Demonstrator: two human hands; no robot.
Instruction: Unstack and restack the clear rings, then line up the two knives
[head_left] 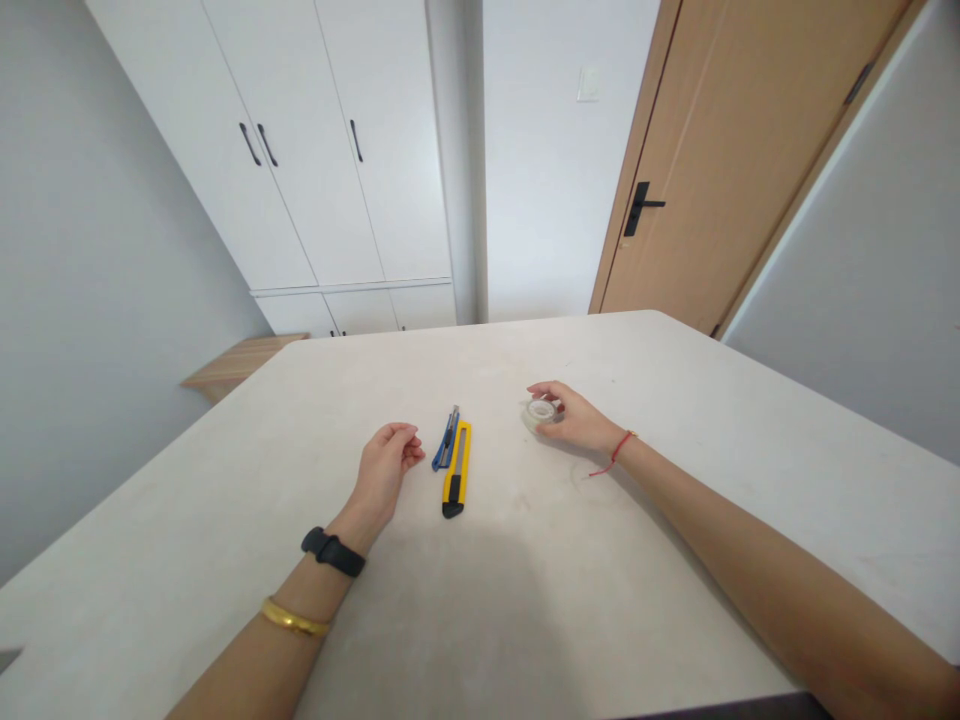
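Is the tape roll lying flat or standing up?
Lying flat: the tape roll has its round hole facing up, and its side sits low on the table. The right hand holds it.

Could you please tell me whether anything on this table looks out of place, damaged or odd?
Nothing stands out. The yellow utility knife and blue cutter lie side by side on the white table, and the clear tape roll sits under the right hand. Only faint smudges mark the tabletop.
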